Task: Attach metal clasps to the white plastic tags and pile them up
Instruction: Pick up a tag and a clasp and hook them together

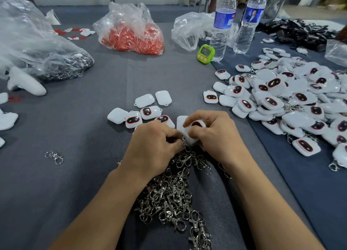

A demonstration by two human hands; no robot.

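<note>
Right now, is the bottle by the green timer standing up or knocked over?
Standing up. The bottle rises straight, base down beside the timer, neck on top. The picture's edge cuts off its cap.

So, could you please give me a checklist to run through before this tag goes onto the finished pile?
1. Tag gripped in the right hand: ok.
2. Left hand pinching a clasp at the tag's lower corner: ok.
3. Clasp ring threaded through the tag's loop: cannot tell, the fingers hide it.
4. Heap of loose clasps lying between the wrists: ok.
5. Bare tags waiting just beyond the hands: ok.
6. Finished pile on the right, probably within reach: ok.
</note>
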